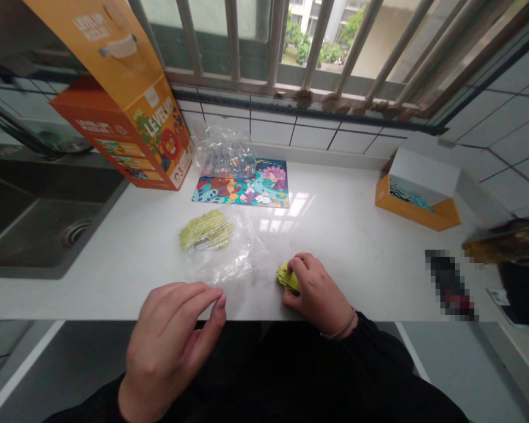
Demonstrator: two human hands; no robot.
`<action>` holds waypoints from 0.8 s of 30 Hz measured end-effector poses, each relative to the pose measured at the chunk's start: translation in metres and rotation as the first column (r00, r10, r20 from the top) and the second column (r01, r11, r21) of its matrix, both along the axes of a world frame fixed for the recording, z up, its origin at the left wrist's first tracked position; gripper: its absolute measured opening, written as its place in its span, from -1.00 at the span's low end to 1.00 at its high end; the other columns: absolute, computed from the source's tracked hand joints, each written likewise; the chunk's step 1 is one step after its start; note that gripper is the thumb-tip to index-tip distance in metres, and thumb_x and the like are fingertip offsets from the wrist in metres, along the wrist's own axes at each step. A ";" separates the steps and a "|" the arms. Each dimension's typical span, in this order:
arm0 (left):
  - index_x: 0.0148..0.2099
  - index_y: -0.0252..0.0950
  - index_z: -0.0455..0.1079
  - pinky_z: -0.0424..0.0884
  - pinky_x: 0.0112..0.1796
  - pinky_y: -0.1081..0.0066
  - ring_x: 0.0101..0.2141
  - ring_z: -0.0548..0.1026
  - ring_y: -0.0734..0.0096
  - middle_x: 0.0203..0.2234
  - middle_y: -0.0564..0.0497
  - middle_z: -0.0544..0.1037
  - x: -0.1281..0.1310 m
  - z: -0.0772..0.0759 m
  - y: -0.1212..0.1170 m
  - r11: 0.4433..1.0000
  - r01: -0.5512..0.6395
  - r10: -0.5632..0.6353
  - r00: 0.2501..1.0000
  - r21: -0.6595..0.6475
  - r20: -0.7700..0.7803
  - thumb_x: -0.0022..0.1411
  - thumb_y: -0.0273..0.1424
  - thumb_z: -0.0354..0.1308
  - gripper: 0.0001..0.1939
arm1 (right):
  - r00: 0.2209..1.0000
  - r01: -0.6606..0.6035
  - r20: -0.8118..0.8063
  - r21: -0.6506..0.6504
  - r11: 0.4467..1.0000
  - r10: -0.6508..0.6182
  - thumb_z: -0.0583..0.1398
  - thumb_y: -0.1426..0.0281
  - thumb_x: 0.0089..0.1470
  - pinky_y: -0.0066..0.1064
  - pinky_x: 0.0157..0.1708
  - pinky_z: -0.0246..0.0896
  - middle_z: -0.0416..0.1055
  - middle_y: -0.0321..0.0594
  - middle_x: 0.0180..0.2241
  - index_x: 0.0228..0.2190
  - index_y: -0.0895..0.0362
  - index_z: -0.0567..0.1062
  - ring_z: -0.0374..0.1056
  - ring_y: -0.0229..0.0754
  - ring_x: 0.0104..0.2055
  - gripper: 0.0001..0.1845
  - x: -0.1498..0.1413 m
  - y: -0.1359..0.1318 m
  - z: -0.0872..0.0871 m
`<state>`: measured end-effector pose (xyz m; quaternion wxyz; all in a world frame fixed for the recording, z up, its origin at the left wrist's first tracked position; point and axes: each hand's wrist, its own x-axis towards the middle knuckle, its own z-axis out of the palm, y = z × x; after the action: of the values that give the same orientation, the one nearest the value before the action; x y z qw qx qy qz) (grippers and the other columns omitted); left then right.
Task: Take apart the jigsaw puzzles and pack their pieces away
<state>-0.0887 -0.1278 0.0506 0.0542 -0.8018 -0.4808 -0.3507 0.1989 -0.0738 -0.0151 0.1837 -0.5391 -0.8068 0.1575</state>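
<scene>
My right hand (315,294) is closed around a small stack of yellow-green puzzle pieces (286,278) on the white counter, and its fingers cover part of the stack. My left hand (171,341) hovers at the counter's front edge with thumb and forefinger tips together; nothing shows between them. Beyond it lies a clear plastic bag (229,264) with printed text, and more yellow-green puzzle pieces (207,230) are inside. Farther back, a colourful animal picture sheet (264,191) lies flat, partly covered by crumpled clear plastic wrap (227,150).
A tall orange puzzle box (127,135) with a raised flap stands at the back left, beside a dark sink (39,229). An opened small yellow box (417,214) holding teal pieces sits at the right. Nearer lies a blurred-out dark object (452,285). Window bars rise behind the counter.
</scene>
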 end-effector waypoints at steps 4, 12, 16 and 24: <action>0.30 -0.20 0.36 0.52 0.03 -0.04 0.01 0.58 -0.07 0.01 -0.21 0.58 -0.009 -0.006 0.010 0.984 -0.177 0.178 0.980 0.017 -0.093 0.38 -0.23 0.43 -0.45 | 0.995 0.045 -0.085 0.043 0.998 -0.041 0.29 0.53 0.00 0.01 0.08 0.46 0.40 -0.01 -0.03 -0.12 0.05 0.34 0.41 0.11 0.03 -0.59 0.010 0.001 -0.001; 0.14 -0.24 0.44 0.50 -0.04 0.18 -0.17 0.61 0.16 -0.15 -0.07 0.65 -0.007 -0.026 0.034 0.981 -0.143 0.128 0.985 -0.134 -0.115 0.56 -0.33 0.16 -0.80 | 0.957 0.083 -0.271 -0.078 0.993 -0.101 0.29 0.46 0.00 -0.18 -0.02 0.42 0.40 -0.17 -0.12 -0.11 0.02 0.34 0.41 -0.02 -0.10 -0.60 0.008 -0.001 0.024; 0.04 -0.25 0.46 0.47 -0.10 0.24 -0.19 0.61 0.20 -0.20 -0.04 0.65 0.010 -0.020 0.039 0.985 -0.104 0.093 0.992 -0.141 -0.080 0.58 -0.36 0.11 -0.86 | 0.936 -0.032 -0.352 -0.138 0.990 -0.018 0.30 0.46 -0.02 -0.25 -0.06 0.39 0.42 -0.21 -0.13 -0.10 0.02 0.36 0.41 -0.06 -0.12 -0.58 -0.030 -0.005 0.043; 0.00 -0.24 0.50 0.47 -0.26 0.30 -0.32 0.60 0.27 -0.32 0.01 0.60 0.035 -0.005 0.039 0.982 0.026 -0.027 1.000 -0.188 -0.002 0.59 -0.37 0.09 -0.85 | 0.904 -0.017 -0.426 -0.147 0.989 -0.047 0.34 0.35 0.09 -0.17 -0.03 0.40 0.49 -0.15 -0.15 -0.15 0.06 0.42 0.44 -0.01 -0.08 -0.70 -0.082 0.026 0.042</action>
<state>-0.0540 -0.0884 0.0459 -0.0253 -0.8105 -0.5009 -0.3026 0.1167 -0.0475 0.0269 0.3172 -0.5096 -0.7288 0.3295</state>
